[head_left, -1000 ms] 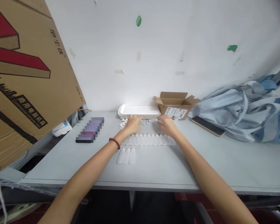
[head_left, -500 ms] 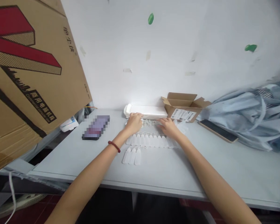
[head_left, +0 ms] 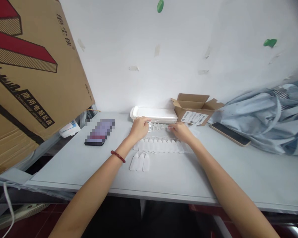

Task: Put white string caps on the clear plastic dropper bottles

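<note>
My left hand [head_left: 138, 128], with a red bead bracelet on its wrist, is curled closed by a cluster of small white parts [head_left: 156, 126] in front of a white tray [head_left: 154, 114]. My right hand [head_left: 179, 131] is pinched closed at the right end of the same cluster; what either hand grips is too small to make out. Just nearer to me lies a row of small white pouches [head_left: 161, 145], and three more white pouches [head_left: 139, 162] lie below its left end on the grey table [head_left: 188, 175].
An open cardboard box [head_left: 195, 110] stands right of the tray. A dark phone [head_left: 99, 133] lies at left, a flat tablet [head_left: 229, 134] at right beside heaped blue cloth [head_left: 265, 115]. A big printed carton [head_left: 27, 76] leans in from the left.
Both hands stay at the small white parts by the tray, shifting only slightly. The view has tilted and moved a little.
</note>
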Motion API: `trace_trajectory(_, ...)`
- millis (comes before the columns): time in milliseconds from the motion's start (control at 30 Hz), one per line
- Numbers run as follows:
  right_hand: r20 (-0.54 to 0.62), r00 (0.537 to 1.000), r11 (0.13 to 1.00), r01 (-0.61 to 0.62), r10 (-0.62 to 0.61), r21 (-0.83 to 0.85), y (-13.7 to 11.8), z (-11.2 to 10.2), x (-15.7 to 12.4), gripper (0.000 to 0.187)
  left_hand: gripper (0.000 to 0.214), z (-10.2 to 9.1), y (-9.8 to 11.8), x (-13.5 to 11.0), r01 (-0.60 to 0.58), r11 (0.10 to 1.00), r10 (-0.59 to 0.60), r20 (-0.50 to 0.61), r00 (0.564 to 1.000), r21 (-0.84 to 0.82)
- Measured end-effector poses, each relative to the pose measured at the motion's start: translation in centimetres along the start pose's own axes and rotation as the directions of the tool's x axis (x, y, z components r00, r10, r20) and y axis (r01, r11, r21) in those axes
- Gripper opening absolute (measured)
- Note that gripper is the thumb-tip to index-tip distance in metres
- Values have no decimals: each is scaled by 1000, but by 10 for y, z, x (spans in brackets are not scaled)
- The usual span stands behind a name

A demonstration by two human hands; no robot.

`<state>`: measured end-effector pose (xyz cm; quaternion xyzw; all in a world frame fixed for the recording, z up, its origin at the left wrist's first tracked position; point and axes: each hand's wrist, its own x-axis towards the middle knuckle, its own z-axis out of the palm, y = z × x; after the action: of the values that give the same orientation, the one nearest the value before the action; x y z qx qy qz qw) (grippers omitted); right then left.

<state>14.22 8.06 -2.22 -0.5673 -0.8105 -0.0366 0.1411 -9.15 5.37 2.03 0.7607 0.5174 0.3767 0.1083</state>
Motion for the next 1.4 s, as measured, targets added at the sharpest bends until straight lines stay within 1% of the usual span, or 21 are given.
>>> trace_trajectory(200, 18, 999, 999, -45, 45, -14, -3, -2, -6, 35, 39, 10, -2, -2, -80, 992, 78, 19, 997, 97)
trace_trajectory(300, -9, 996, 996, -88, 88, -22, -4, -2, -7, 31, 39, 11, -2, -3, -95, 990, 93, 23, 995, 108)
trace_trajectory(400, -59, 991, 992, -125, 124, -17, -5, -8, -10, 26, 38, 13, -2, -4, -106, 987, 104, 27, 994, 121)
trace_trajectory(433, -85, 988, 991, -130, 131, 18, -6, -11, -11, 24, 38, 13, -2, -4, -108, 986, 106, 29, 994, 126)
trace_trajectory(500, -143, 979, 974, -119, 148, 190, -12, -21, -15, 20, 36, 14, -1, -5, -111, 985, 107, 35, 994, 134)
trace_trajectory(533, -164, 973, 941, -100, 160, 324, -16, -26, -17, 16, 36, 14, -1, -5, -112, 984, 108, 36, 994, 136)
trace_trajectory(567, -169, 970, 883, -77, 173, 463, -22, -32, -20, 13, 35, 15, 0, -6, -113, 984, 109, 37, 993, 137)
trace_trajectory(600, -156, 972, 813, -55, 177, 580, -28, -37, -22, 13, 35, 15, 0, -6, -114, 984, 110, 36, 993, 137)
trace_trajectory(667, -82, 986, 656, -36, 149, 754, -42, -46, -27, 17, 34, 14, 1, -7, -122, 983, 118, 36, 992, 136)
trace_trajectory(733, -32, 994, 543, -30, 104, 839, -54, -51, -30, 20, 34, 14, 3, -8, -133, 982, 129, 39, 991, 136)
trace_trajectory(767, -14, 996, 504, -30, 83, 863, -58, -52, -31, 21, 34, 13, 4, -8, -139, 981, 134, 43, 990, 135)
trace_trajectory(867, 29, 999, 438, -46, 46, 898, -65, -50, -32, 22, 34, 13, 7, -10, -152, 981, 147, 55, 988, 119)
trace_trajectory(933, 47, 998, 433, -64, 49, 899, -66, -48, -32, 23, 34, 13, 9, -11, -170, 980, 165, 58, 985, 104)
trace_trajectory(1000, 53, 997, 448, -75, 62, 891, -65, -47, -32, 24, 35, 13, 10, -12, -198, 975, 193, 60, 979, 97)
trace_trajectory(1167, 46, 997, 463, -71, 65, 883, -61, -44, -30, 27, 36, 13, 11, -14, -286, 953, 280, 67, 958, 96)
trace_trajectory(1400, 52, 996, 477, -81, 75, 875, -59, -43, -30, 26, 36, 10, 16, -17, -334, 942, 333, 34, 942, 38)
